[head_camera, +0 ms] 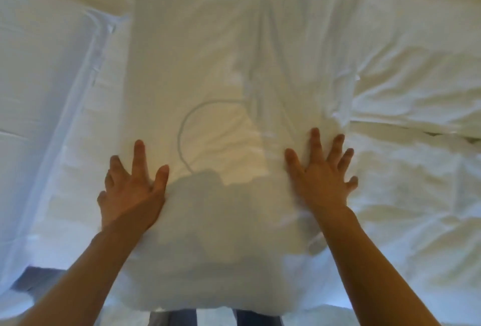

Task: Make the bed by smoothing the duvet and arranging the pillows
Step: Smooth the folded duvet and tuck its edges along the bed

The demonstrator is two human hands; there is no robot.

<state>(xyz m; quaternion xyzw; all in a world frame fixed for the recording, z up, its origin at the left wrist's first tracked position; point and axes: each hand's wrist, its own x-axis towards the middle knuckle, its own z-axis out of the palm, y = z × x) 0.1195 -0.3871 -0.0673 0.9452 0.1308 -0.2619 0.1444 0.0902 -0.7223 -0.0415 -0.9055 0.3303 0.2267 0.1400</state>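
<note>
A long white pillow (pixel 229 70) lies lengthwise in the middle of the view, running away from me. My left hand (pixel 132 190) presses flat on its near left side with the fingers spread. On its near right side rests my right hand (pixel 322 177), also flat and spread. Neither hand holds anything. A second white pillow (pixel 44 86) lies along the left. The wrinkled white duvet (pixel 416 169) covers the bed to the right.
A thin grey curved line (pixel 182 130) shows on the middle pillow between my hands. At the bottom left a dark patch (pixel 33 278) shows past the bedding. My legs (pixel 208 319) show at the bottom edge.
</note>
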